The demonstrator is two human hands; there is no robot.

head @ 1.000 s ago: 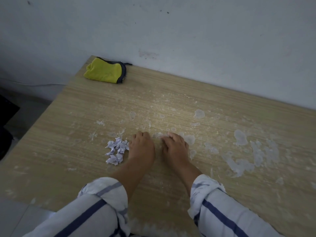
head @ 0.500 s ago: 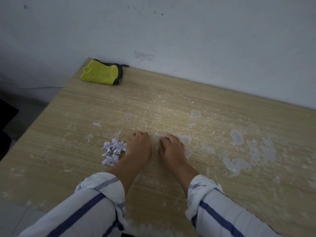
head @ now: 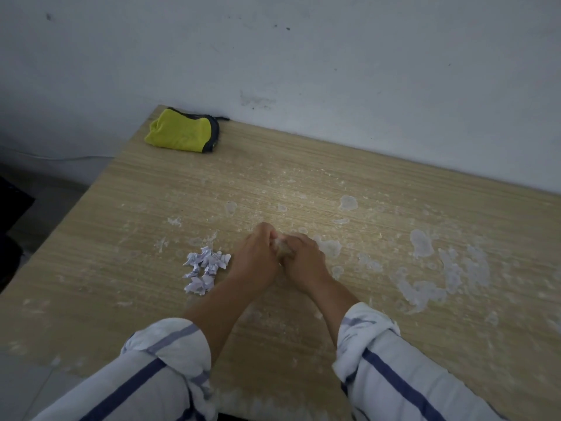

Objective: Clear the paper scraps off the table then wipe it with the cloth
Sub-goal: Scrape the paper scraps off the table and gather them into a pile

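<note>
A small pile of torn white paper scraps [head: 205, 272] lies on the wooden table [head: 145, 299], just left of my left hand [head: 256, 259]. My left hand and my right hand [head: 303, 258] are pressed together at the table's middle, fingers curled against each other. A pale blurred patch shows between them; I cannot tell whether it is paper or skin. The yellow cloth with a dark edge [head: 182, 134] lies folded at the far left corner, well beyond both hands.
White dried smears and flecks [head: 422, 244] cover the table's middle and right side. A pale wall [head: 334, 71] runs along the table's far edge. The table's left edge drops to a dark floor [head: 18, 214].
Both hands lay flat and apart on the table; now they have risen, curled and come together. The scrap pile and the cloth have not moved.
</note>
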